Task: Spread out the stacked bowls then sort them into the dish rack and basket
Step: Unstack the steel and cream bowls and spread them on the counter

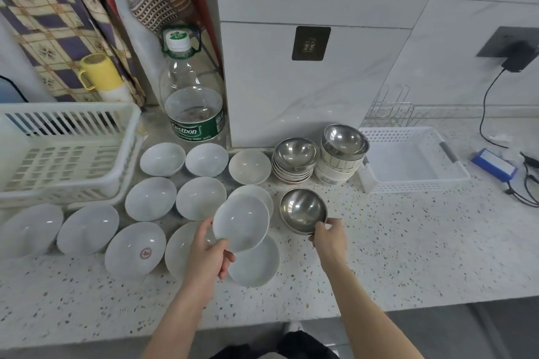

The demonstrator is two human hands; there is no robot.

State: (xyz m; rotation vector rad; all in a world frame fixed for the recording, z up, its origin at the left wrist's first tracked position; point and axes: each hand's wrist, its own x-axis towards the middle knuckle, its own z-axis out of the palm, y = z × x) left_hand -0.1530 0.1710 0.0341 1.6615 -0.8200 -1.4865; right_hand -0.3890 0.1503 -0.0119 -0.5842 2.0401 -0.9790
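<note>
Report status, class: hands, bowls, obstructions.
Left hand grips white bowl, lifted. Right hand pinches steel bowl rim. Two stacks remain. Nothing blocking.

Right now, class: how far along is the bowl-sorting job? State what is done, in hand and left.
Done: many white bowls lie spread singly on the counter. In hand: the left hand holds a white bowl; the right hand grips a steel bowl. Left: two stacks remain, and the dish rack and basket show no bowls.
</note>
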